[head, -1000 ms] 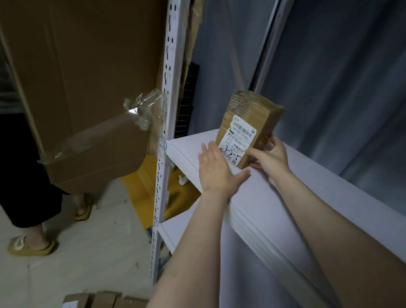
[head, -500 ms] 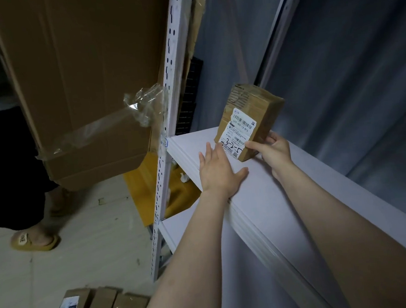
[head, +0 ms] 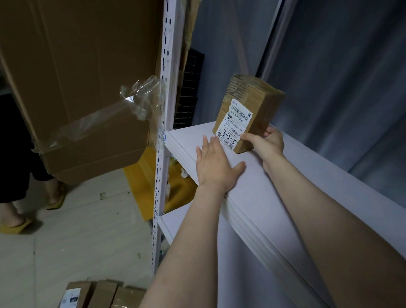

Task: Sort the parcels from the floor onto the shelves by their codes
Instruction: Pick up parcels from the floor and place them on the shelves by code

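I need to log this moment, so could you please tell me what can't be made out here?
- Brown cardboard parcel on the white shelf, head view: small label print unreadable; the right hand covers its lower corner.
- Brown parcels on the floor: cut by the bottom edge.
- Bystander's feet in yellow sandals: body hidden by a large cardboard box.

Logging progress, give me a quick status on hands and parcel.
Right hand grips parcel standing on the shelf. Left hand flat on shelf, open. More parcels on floor. Nothing in the way.

dim room: pale tiled floor (head: 66, 245), grey curtain (head: 348, 76) hanging behind a white metal rack upright (head: 166, 89), and a large taped cardboard sheet (head: 71, 74) leaning at left.
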Demonstrator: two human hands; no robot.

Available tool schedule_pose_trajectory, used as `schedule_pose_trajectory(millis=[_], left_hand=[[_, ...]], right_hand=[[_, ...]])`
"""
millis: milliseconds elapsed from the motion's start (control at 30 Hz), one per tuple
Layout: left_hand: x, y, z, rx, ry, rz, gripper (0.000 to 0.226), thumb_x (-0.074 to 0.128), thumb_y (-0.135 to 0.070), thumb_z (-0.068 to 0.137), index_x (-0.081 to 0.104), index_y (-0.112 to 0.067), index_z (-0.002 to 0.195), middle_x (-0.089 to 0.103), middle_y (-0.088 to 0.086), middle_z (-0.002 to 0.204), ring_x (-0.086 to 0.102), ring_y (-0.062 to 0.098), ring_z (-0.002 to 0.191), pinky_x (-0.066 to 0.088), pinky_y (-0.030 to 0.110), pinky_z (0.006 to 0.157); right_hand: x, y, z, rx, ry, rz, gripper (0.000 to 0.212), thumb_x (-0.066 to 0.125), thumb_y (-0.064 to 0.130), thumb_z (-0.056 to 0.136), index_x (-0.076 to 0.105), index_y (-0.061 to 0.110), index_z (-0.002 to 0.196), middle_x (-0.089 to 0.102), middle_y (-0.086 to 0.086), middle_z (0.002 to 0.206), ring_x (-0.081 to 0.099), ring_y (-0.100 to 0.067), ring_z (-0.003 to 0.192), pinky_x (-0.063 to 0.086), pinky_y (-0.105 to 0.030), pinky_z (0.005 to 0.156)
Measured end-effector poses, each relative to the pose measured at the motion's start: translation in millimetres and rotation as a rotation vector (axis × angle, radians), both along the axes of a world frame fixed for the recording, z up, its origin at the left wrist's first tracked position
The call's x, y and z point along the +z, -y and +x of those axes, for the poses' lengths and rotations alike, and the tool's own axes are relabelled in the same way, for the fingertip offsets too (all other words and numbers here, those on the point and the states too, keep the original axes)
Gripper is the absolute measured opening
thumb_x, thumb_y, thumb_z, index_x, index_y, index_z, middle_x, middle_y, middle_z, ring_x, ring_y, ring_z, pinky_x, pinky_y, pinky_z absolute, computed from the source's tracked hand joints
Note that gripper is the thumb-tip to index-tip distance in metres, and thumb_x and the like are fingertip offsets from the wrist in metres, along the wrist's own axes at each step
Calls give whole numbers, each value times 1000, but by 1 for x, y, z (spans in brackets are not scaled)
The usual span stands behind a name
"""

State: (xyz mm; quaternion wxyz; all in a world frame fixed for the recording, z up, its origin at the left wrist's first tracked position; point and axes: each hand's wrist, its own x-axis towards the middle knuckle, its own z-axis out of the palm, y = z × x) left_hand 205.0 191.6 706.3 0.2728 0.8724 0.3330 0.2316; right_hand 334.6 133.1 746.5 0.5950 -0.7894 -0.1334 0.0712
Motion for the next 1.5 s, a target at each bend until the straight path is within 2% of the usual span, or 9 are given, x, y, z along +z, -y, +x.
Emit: schedule_pose_trajectory(millis=[400, 533, 633, 767, 867, 933, 1067, 1367, 1500], left_hand=[[2, 5, -9, -36, 110, 29, 83, 61, -54, 88, 28, -8, 150, 31, 9, 158, 12, 25, 151, 12, 39, 124], [-2, 6, -27, -69, 179, 67, 64, 57, -45, 93, 40, -8, 142, 43, 10, 150, 24, 26, 147, 18, 37, 121], [-20, 0, -57, -89, 225, 95, 54, 57, -39, 93, 47, -7, 135, 51, 9, 140, 36, 27, 139, 27, 39, 115], [-45, -9, -118, -90, 211, 132, 38, 55, -35, 95, 57, -10, 123, 56, 7, 129, 47, 25, 123, 39, 38, 103], [-56, -14, -168, -144, 127, 66, 23, 52, -33, 98, 65, -16, 107, 63, 3, 114, 58, 23, 102, 49, 36, 79], [-61, -16, -203, -140, 43, 19, 23, 50, -34, 99, 65, -18, 96, 69, 1, 94, 64, 23, 83, 50, 33, 63], [-67, -15, -274, -117, -92, -43, 32, 48, -36, 100, 60, -19, 76, 57, -2, 65, 57, 21, 65, 33, 25, 47], [-140, -15, -393, -104, -239, -216, 31, 56, -45, 94, 65, -19, 80, 65, 1, 79, 63, 25, 80, 50, 32, 65], [-178, 0, -425, -100, -333, -287, 32, 57, -49, 92, 67, -20, 102, 62, -6, 88, 58, 18, 83, 44, 30, 68]], right_hand=[[7, 10, -41, 49, -75, 55, 44, 87, 13, 62, 70, 10, 102, 76, 1, 93, 74, -11, 79, 56, -19, 64], [14, 18, -69, -3, -46, 57, 26, 83, 6, 62, 62, 18, 73, 71, 7, 75, 66, -11, 68, 49, -18, 58], [14, 21, -98, -56, 4, 50, 30, 80, 11, 68, 62, 20, 90, 61, 9, 82, 59, -13, 78, 49, -22, 65], [2, 23, -151, -146, 11, 56, 43, 74, 15, 76, 63, 17, 117, 63, 0, 119, 61, -17, 106, 52, -30, 89], [-8, 21, -198, -158, 12, 108, 28, 71, 10, 80, 67, 16, 107, 66, 2, 112, 62, -13, 96, 51, -24, 82], [-17, 17, -230, -128, -6, 134, 21, 70, 8, 79, 69, 19, 98, 66, 4, 103, 65, -18, 97, 58, -36, 86], [-39, 15, -289, -33, -78, 119, 19, 69, 6, 81, 67, 24, 87, 70, -2, 98, 68, -24, 96, 58, -43, 89], [-133, 28, -394, 116, -421, -103, 9, 62, 10, 92, 63, 18, 87, 69, -8, 102, 70, -21, 90, 59, -27, 71], [-190, 50, -419, 209, -607, -253, 18, 63, 10, 92, 62, 7, 110, 64, -10, 101, 68, -27, 95, 58, -38, 87]])
